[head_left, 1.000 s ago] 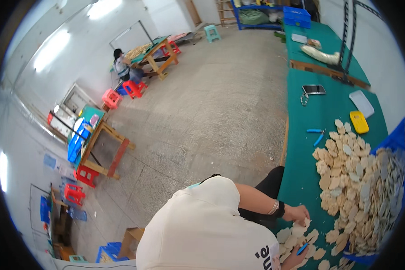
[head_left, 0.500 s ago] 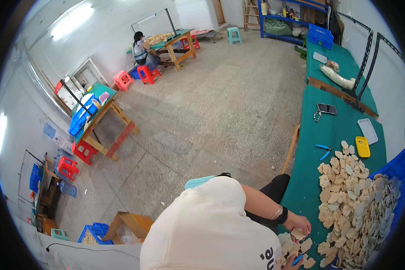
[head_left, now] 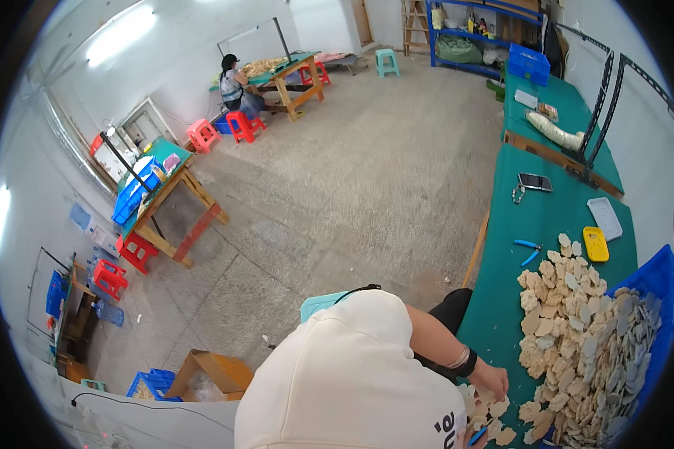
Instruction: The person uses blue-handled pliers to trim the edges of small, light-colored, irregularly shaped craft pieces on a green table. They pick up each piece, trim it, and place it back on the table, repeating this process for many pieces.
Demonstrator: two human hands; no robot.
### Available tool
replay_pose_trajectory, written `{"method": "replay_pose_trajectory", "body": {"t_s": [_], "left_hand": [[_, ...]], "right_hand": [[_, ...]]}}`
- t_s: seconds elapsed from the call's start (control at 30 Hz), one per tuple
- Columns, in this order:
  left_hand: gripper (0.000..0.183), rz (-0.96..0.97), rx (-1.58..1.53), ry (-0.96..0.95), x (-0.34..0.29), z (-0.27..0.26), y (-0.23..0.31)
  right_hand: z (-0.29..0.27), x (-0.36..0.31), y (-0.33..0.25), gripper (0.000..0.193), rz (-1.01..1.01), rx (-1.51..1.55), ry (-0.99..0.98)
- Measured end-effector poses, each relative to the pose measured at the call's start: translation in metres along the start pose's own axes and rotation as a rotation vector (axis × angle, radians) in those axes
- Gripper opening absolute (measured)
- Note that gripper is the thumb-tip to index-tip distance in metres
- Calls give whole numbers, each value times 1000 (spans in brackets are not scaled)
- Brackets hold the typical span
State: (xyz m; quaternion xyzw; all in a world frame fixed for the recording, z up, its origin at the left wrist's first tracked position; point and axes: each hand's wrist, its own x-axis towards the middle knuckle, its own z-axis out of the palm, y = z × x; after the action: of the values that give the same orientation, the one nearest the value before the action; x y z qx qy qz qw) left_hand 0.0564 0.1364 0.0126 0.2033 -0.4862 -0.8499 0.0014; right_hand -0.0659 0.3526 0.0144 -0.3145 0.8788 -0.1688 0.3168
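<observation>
My left hand (head_left: 491,381), with a black band at the wrist, is over a small cluster of flat, wavy-edged beige pieces (head_left: 499,406) at the table's near edge. Its fingers are bent together and point down; whatever they pinch is hidden. Low in the picture, partly covered by my white sweatshirt, my right hand (head_left: 475,440) is closed on blue-handled pliers (head_left: 478,434). A large heap of similar beige and greyish pieces (head_left: 569,322) lies to the right, spilling from a blue crate (head_left: 657,262).
Another pair of blue-handled pliers (head_left: 528,253), a yellow tray (head_left: 595,244), a white tray (head_left: 604,218) and a phone (head_left: 535,182) lie on the green tabletop (head_left: 494,262). A cardboard box (head_left: 228,372) stands on the floor behind me. Across the room a person (head_left: 240,90) sits at another table.
The view has shifted slightly, so the table sits a little further left. The pale piece seen in my left fingers earlier no longer shows, and those fingers now point down.
</observation>
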Motion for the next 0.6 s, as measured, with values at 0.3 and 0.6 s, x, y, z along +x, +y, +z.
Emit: {"method": "replay_pose_trajectory", "body": {"t_s": [0.3, 0.6], "left_hand": [[10, 34, 47, 40, 37, -6, -17], [27, 54, -18, -335, 16, -4, -7]], "right_hand": [[-13, 19, 1, 68, -143, -64, 56], [7, -35, -26, 36, -352, 306, 519]]}}
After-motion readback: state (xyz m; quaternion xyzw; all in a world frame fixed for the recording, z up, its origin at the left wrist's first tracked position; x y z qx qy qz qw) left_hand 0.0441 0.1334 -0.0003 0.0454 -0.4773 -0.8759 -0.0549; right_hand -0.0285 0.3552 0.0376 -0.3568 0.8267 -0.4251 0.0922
